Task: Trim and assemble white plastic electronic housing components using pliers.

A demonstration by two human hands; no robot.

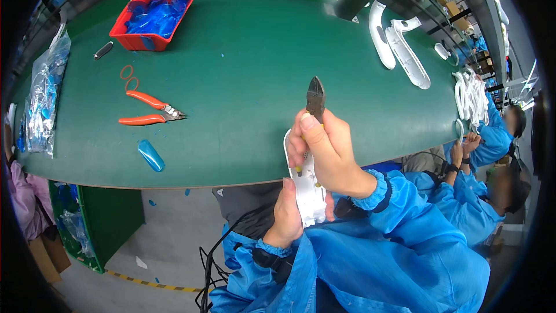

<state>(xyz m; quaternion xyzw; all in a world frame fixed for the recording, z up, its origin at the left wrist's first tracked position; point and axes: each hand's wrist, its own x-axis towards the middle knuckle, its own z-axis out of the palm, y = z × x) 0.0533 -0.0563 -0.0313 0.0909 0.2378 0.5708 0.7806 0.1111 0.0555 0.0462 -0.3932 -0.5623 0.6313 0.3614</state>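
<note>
Cutters (315, 98) and white part (306, 188) at frame centre.
Right hand (324, 153) is gripping cutters, hiding their handles; left hand (286, 214) is clasping the part's lower end.

On the green worktop (243, 52) a red bin (152, 17) of blue plastic pieces stands at the far left, with two orange rubber rings (130, 77), orange-handled pliers (150, 110) and a single blue plastic piece (151, 155) lying nearer the front edge. Clear bags of parts (43, 95) lie along the left end, beside a small dark metal tool (103, 50). Long white plastic housings (399, 49) lie at the far right, near a heap of white plastic loops (472, 95), and a co-worker in a blue coat (492, 139) sits there.
</note>
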